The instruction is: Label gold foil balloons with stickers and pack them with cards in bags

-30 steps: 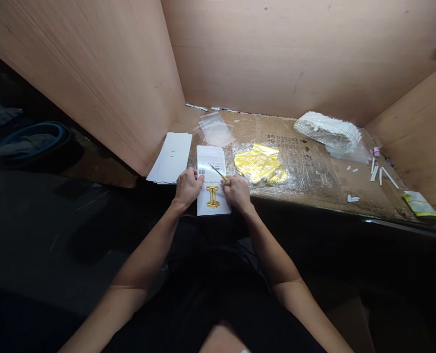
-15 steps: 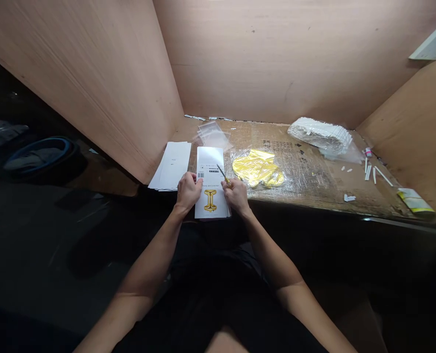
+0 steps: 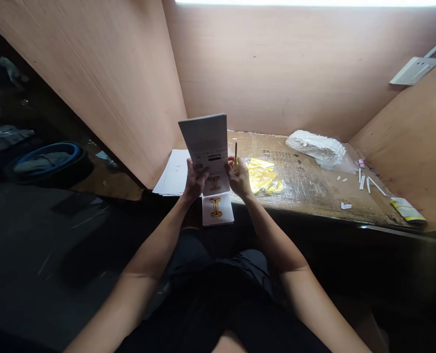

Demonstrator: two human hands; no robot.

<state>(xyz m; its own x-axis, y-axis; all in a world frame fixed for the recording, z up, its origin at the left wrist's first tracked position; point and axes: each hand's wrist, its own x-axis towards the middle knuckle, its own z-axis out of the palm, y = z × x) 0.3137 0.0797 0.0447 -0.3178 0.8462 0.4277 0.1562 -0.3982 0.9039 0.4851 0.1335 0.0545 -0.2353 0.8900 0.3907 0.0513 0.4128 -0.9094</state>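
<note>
Between my two hands a stack of printed foil balloon cards (image 3: 205, 139) is tilted up off the bench. My left hand (image 3: 196, 180) grips its left edge, fingers closed round it. On the right edge my right hand (image 3: 239, 177) is closed too, and it also holds a thin pointed tool with a yellow handle (image 3: 236, 162), tip upward. Below the raised stack, more cards (image 3: 218, 210) lie at the bench edge, a gold letter I balloon printed on top. Gold foil (image 3: 265, 176) in clear plastic lies right of my right hand.
White sheets (image 3: 172, 171) lie to the left against the wooden partition (image 3: 137, 88). A clear bag of white pieces (image 3: 319, 149) sits at the back right. White strips (image 3: 368, 184) and a yellow-white packet (image 3: 408, 210) are further right. A power socket (image 3: 414, 71) is on the wall.
Both hands have lifted a stack of cards and tipped it upright, leaving other cards below. The tool in my right hand now points straight up. The view has tilted upward.
</note>
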